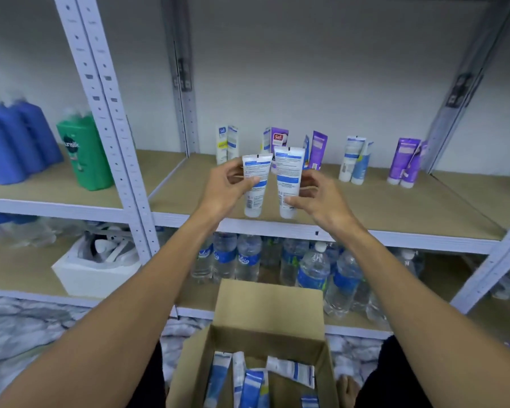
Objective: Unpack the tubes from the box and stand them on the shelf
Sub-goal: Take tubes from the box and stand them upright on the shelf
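My left hand grips a white tube with blue print, cap down, above the front of the wooden shelf. Beside it, my right hand holds a second white and blue tube, also cap down. The two tubes hang close together without touching. Behind them several tubes stand in pairs on the shelf: white ones, purple ones, white and blue ones, and purple ones at the right. The open cardboard box sits below between my knees, with several blue and white tubes lying inside.
Blue bottles and a green shampoo bottle stand on the left shelf bay, past the white steel upright. Water bottles fill the lower shelf. A white foam box sits lower left.
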